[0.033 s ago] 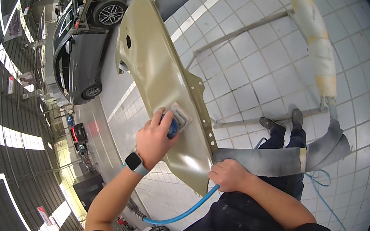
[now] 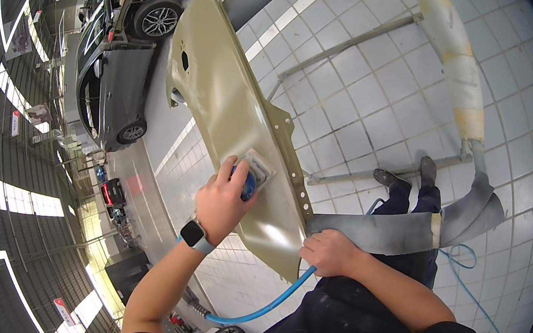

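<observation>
A car fender [image 2: 241, 106], greenish-gold and glossy, lies across a padded stand. My left hand [image 2: 224, 200] is closed around the blue top of a sander [image 2: 255, 177], whose pale rectangular pad rests against the fender's surface. At the fender's near right corner is my right hand [image 2: 331, 253], its fingers curled around a blue air hose [image 2: 267, 310]. From that hand the hose loops down to a metal coupling [image 2: 199, 308] below my left forearm. My left palm hides part of the sander's body.
Grey wrapping covers the stand's near arm [image 2: 375, 231], close to my right hand. A yellow-taped post [image 2: 461, 79] and a floor bar [image 2: 350, 43] stand beyond. Thin blue hose [image 2: 471, 289] trails over the tiles. A grey car [image 2: 117, 89] is parked at left.
</observation>
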Action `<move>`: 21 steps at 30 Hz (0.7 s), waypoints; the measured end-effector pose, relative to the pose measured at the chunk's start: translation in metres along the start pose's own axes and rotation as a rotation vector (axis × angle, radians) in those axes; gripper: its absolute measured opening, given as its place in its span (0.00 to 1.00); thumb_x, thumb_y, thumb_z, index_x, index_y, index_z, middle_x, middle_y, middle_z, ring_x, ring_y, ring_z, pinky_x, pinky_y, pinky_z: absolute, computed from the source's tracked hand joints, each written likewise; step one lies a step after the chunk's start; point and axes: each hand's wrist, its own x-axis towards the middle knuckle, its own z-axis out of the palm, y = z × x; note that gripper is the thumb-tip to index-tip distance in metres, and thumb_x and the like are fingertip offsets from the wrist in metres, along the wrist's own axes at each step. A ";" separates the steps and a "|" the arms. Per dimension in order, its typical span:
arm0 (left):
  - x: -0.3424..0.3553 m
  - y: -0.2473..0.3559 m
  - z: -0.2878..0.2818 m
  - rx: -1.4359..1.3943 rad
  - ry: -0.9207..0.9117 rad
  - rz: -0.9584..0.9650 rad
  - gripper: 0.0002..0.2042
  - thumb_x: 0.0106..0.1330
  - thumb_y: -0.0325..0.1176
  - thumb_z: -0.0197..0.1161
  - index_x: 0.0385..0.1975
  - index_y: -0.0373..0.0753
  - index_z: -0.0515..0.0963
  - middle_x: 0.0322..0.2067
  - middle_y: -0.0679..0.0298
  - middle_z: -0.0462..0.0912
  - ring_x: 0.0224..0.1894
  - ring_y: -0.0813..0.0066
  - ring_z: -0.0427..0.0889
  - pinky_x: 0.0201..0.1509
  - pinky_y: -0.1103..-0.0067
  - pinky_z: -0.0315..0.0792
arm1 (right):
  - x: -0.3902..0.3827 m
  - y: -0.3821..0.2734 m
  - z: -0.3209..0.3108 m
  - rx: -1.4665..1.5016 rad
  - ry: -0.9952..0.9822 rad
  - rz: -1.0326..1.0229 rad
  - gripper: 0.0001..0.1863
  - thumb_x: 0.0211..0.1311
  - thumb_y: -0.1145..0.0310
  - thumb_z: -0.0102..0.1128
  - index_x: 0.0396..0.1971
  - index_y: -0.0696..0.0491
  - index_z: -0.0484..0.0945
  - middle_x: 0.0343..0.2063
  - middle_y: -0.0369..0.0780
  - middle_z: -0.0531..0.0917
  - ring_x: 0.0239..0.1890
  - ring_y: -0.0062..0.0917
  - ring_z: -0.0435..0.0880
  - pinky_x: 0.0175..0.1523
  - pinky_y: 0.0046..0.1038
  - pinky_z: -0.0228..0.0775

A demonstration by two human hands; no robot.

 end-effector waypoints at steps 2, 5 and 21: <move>-0.007 0.005 -0.001 0.029 -0.015 0.012 0.29 0.53 0.36 0.81 0.57 0.45 0.79 0.60 0.56 0.84 0.39 0.55 0.91 0.38 0.65 0.86 | 0.000 0.000 0.000 -0.003 -0.003 -0.003 0.10 0.40 0.65 0.67 0.25 0.47 0.75 0.25 0.34 0.75 0.28 0.31 0.80 0.31 0.35 0.68; -0.018 0.013 -0.003 0.038 -0.018 0.105 0.30 0.53 0.34 0.79 0.58 0.44 0.77 0.58 0.55 0.82 0.36 0.56 0.90 0.33 0.68 0.86 | 0.001 0.000 0.000 -0.001 -0.007 -0.005 0.10 0.41 0.65 0.66 0.24 0.47 0.74 0.24 0.34 0.75 0.28 0.31 0.80 0.31 0.35 0.68; -0.002 0.004 0.000 0.084 0.025 0.051 0.29 0.53 0.36 0.80 0.57 0.44 0.77 0.60 0.56 0.82 0.35 0.56 0.90 0.30 0.67 0.85 | -0.001 0.001 0.004 0.009 -0.002 -0.005 0.11 0.41 0.66 0.68 0.24 0.48 0.74 0.25 0.35 0.77 0.29 0.32 0.81 0.32 0.36 0.70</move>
